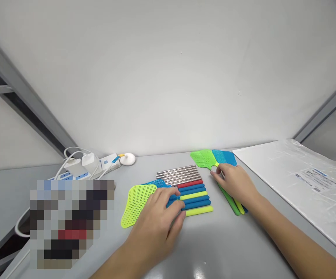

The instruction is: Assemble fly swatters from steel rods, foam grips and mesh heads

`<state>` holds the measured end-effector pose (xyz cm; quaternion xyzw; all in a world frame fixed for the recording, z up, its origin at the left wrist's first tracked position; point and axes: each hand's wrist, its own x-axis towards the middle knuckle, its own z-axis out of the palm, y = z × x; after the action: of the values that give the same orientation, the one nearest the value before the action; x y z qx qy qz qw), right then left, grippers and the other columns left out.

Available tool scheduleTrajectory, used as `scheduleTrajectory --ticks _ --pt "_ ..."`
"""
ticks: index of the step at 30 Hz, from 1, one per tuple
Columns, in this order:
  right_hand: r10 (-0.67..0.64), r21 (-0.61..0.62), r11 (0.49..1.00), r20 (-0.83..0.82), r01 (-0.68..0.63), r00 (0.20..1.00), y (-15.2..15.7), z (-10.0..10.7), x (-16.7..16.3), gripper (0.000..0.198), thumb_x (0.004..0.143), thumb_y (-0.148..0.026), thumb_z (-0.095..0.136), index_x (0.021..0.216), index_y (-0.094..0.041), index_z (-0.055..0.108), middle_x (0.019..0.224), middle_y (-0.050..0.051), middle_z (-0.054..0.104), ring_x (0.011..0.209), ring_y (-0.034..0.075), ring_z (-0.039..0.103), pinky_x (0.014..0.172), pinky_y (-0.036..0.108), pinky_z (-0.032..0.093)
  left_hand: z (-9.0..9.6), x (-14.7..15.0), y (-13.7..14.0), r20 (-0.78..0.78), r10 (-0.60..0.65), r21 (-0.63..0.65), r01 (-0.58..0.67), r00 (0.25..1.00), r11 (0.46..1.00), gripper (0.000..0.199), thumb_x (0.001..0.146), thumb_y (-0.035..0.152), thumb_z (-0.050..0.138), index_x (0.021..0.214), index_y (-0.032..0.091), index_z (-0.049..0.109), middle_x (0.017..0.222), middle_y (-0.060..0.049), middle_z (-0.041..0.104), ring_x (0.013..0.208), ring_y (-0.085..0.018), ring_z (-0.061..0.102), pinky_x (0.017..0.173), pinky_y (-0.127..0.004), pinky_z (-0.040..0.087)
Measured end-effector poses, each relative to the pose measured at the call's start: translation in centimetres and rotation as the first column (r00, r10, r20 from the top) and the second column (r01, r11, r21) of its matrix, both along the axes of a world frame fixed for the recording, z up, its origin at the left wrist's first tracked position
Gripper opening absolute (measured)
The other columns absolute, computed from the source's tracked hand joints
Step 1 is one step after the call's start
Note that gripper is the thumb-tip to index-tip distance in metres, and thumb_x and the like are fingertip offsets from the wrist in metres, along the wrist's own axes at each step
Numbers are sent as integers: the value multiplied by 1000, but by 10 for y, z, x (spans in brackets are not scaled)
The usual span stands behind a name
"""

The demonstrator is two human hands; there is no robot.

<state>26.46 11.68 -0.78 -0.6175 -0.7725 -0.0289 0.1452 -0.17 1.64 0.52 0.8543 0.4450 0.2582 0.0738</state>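
My left hand curls over the near bunch of fly swatters, its thumb and fingers closing around the necks. A yellow-green mesh head and a blue mesh head stick out left of it. Red, blue and yellow-green handles fan out to its right. My right hand pinches at the neck of a green fly swatter in the second bunch. A blue swatter head lies beside that one, and several handles point toward me. My fingers hide most of the necks.
Several silver metal rods lie side by side behind the near bunch. A white wrapped panel covers the right side. At the left are a power strip with white plugs, cables, a white round device and a blurred-out patch.
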Motion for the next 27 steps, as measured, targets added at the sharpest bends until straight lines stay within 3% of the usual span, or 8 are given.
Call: scheduleTrajectory --ticks 7,12,16,21,27 --pt "226 52 973 16 -226 974 2 8 -30 27 100 -29 41 84 -20 61 84 4 65 73 19 56 73 33 34 -7 10 -5 -162 0 72 12 987 997 18 94 25 47 92 20 64 116 -9 56 101 -27 49 78 -45 46" --pt "395 31 918 22 -396 918 33 14 -75 25 99 -27 45 91 -21 68 91 5 66 77 19 60 74 32 36 -19 18 -9 -181 39 123 -17 983 992 13 90 26 54 84 19 63 96 -7 57 86 -23 49 67 -38 45" --pt "476 -3 880 4 -476 879 62 10 -103 21 95 -24 52 92 -23 73 94 5 68 78 18 63 72 29 38 -25 18 -8 -175 46 151 -19 983 988 14 89 27 54 82 18 61 93 -6 55 84 -22 49 65 -36 44" --pt "541 -71 839 -5 -540 841 78 3 -109 20 92 -24 55 87 -24 75 89 3 69 77 17 63 68 26 40 -25 15 -9 -144 17 106 -1 989 994 17 90 31 54 83 17 60 97 -5 54 87 -21 48 67 -36 45" --pt "584 -102 810 44 -578 810 78 6 -105 27 96 -26 48 91 -23 74 95 5 69 82 19 63 82 34 36 -23 14 -10 -90 0 -9 -1 996 1000 16 89 32 56 88 18 62 103 -5 56 91 -22 47 72 -38 43"
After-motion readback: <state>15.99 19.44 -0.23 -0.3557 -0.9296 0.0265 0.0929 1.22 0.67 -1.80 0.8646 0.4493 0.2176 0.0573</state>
